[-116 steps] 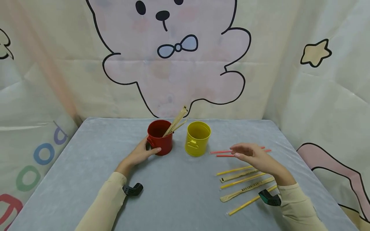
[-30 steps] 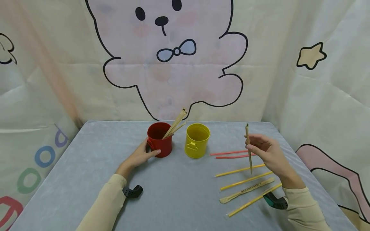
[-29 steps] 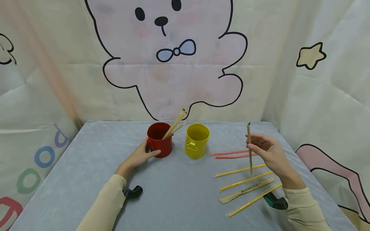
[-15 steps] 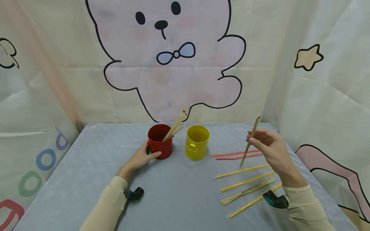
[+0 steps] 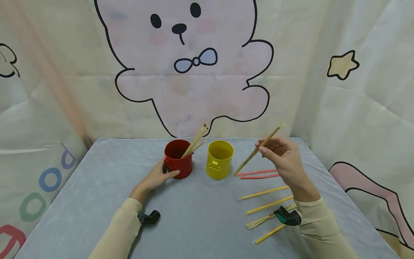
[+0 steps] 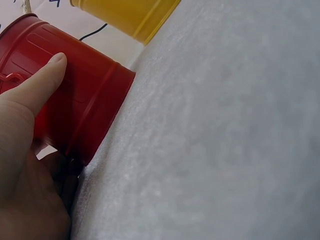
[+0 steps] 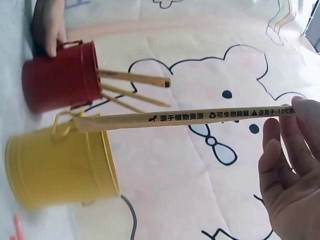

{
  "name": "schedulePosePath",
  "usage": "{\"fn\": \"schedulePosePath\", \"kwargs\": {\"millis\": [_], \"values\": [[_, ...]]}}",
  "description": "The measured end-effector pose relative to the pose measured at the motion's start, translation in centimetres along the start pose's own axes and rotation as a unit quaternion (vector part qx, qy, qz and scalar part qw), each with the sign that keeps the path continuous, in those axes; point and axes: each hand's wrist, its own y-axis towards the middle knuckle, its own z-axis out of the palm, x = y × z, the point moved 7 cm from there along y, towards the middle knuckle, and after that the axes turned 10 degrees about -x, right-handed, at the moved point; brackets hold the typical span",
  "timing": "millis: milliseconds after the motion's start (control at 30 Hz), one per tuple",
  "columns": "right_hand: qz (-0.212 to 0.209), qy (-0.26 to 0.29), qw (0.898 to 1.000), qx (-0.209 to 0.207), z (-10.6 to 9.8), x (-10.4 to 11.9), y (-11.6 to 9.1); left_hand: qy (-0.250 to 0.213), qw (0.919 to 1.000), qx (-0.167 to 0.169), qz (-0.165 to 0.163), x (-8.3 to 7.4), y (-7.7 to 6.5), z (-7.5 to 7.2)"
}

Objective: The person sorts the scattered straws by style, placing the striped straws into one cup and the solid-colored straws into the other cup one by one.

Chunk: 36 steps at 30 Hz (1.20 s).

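My left hand point(image 5: 154, 181) curls round the small red bucket point(image 5: 183, 166), its thumb lying along the side in the left wrist view. Several paper-wrapped straws point(image 5: 196, 141) lean inside that bucket. Between thumb and fingertips my right hand point(image 5: 284, 162) pinches another paper-wrapped straw point(image 5: 247, 160). It is held in the air, slanted, with its lower end down to the left, near the yellow bucket point(image 5: 223, 167). Printed dark characters run along this wrapped straw point(image 7: 185, 118) in the right wrist view. No straws show in the yellow bucket.
Beneath and in front of my right hand lie red straws point(image 5: 258, 176), several yellow straws point(image 5: 264, 193) and one paper-wrapped straw point(image 5: 255, 225). A grey-blue cloth point(image 5: 194, 223) covers the table. A printed curtain point(image 5: 210, 93) stands behind it.
My right hand has picked a paper-wrapped straw up from the table. Over the last half second it has moved left, tilting the straw towards the yellow bucket. My left hand stays at the red bucket.
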Motion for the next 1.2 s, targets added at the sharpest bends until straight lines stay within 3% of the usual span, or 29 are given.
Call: {"fn": "schedulePosePath", "kwargs": {"millis": [433, 667, 1200], "values": [[-0.012, 0.048, 0.999, 0.007, 5.3, -1.3, 1.4, 0.001, 0.9999, -0.008, -0.008, 0.1, -0.2, -0.3], [-0.021, 0.063, 0.998, -0.003, 7.1, -2.0, 1.7, 0.012, 0.9998, -0.003, -0.017, 0.4, -0.9, -0.1], [-0.049, 0.064, 0.996, -0.035, 9.7, -2.1, 2.8, 0.006, 0.9997, -0.007, -0.020, 0.1, 0.0, -0.1]]}}
